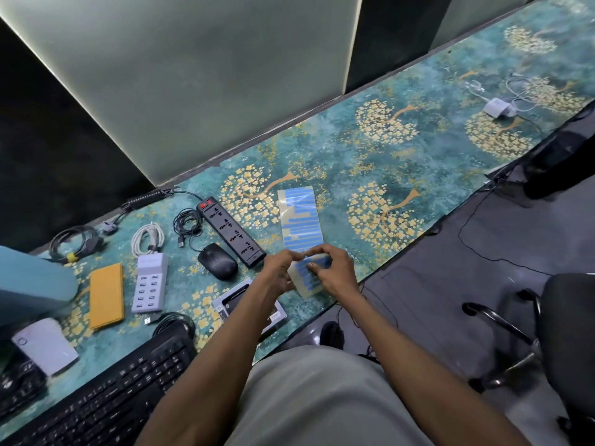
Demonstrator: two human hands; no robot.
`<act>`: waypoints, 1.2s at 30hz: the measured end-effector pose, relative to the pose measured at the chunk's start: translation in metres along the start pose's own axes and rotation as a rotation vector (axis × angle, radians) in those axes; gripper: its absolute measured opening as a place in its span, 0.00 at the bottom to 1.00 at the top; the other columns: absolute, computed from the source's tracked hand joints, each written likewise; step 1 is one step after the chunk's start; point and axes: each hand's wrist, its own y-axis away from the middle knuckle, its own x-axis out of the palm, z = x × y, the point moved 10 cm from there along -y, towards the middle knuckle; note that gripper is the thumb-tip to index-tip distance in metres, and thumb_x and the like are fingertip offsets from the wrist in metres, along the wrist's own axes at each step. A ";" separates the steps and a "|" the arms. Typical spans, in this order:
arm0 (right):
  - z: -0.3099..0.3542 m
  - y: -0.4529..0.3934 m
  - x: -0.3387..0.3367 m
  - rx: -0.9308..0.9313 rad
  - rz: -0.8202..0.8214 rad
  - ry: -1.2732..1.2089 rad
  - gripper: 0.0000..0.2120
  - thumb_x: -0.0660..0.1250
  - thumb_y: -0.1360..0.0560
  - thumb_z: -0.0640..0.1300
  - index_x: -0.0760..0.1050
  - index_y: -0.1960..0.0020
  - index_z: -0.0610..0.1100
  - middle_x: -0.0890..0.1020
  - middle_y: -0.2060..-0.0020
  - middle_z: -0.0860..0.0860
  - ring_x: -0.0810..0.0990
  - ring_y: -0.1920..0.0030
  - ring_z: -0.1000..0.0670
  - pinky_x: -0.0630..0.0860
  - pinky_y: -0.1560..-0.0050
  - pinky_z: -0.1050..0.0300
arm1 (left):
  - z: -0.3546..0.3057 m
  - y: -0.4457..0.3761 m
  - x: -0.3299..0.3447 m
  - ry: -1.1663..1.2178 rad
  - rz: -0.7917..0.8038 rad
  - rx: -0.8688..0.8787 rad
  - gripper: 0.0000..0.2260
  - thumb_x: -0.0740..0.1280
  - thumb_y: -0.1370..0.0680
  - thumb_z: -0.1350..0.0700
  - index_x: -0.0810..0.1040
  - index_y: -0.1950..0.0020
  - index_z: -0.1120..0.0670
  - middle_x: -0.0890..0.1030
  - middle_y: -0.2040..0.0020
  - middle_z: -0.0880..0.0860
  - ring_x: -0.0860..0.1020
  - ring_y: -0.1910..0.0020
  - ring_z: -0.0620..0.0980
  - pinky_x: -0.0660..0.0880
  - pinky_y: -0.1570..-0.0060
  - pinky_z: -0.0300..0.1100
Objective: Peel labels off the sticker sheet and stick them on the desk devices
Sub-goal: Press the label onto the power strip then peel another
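Lower left of frame: keyboard (106,400), yellow pad (107,296), USB hub (149,282), then mouse (217,261) and power strip (232,231), all on the bench (402,156). We see no labels on them.

Centre: left hand (279,272) grips the sheet (309,278) by its edge; right hand (331,271) pinches at a blue label. So we judge the step as peeling. Whether a label is lifted, can't tell.

Next, we think: free the label, carry it left to a device, press flat. Mouse and strip are nearest.

A spare sheet (301,218) lies just above the hands. Bench edge runs close below the hands; open room to the right, where a chair (547,342) stands off the bench.
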 end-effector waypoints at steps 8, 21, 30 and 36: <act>0.023 0.001 -0.003 -0.122 -0.161 0.232 0.12 0.81 0.33 0.42 0.84 0.53 0.54 0.76 0.45 0.49 0.74 0.40 0.45 0.76 0.44 0.48 | -0.008 0.001 -0.011 -0.044 -0.030 -0.032 0.12 0.75 0.27 0.59 0.77 0.48 0.59 0.79 0.50 0.59 0.78 0.56 0.58 0.76 0.58 0.49; 0.040 0.006 -0.021 -0.294 -0.283 0.392 0.10 0.81 0.33 0.46 0.83 0.56 0.53 0.77 0.53 0.54 0.75 0.48 0.48 0.71 0.50 0.52 | -0.005 0.006 -0.004 -0.022 -0.024 -0.155 0.24 0.77 0.32 0.58 0.80 0.37 0.59 0.81 0.37 0.57 0.80 0.51 0.57 0.77 0.58 0.46; 0.036 0.004 -0.032 -0.278 -0.302 0.306 0.07 0.78 0.29 0.43 0.81 0.56 0.50 0.80 0.57 0.53 0.77 0.52 0.49 0.74 0.52 0.50 | -0.008 -0.011 0.008 0.167 -0.019 -0.047 0.20 0.77 0.26 0.61 0.74 0.37 0.62 0.80 0.38 0.60 0.81 0.45 0.61 0.81 0.60 0.56; 0.031 -0.004 -0.031 -0.199 -0.257 0.025 0.05 0.75 0.26 0.40 0.80 0.56 0.44 0.84 0.63 0.53 0.83 0.61 0.56 0.80 0.59 0.58 | -0.014 -0.022 -0.004 -0.004 -0.194 0.146 0.25 0.76 0.24 0.52 0.74 0.36 0.66 0.79 0.39 0.60 0.80 0.42 0.61 0.76 0.52 0.50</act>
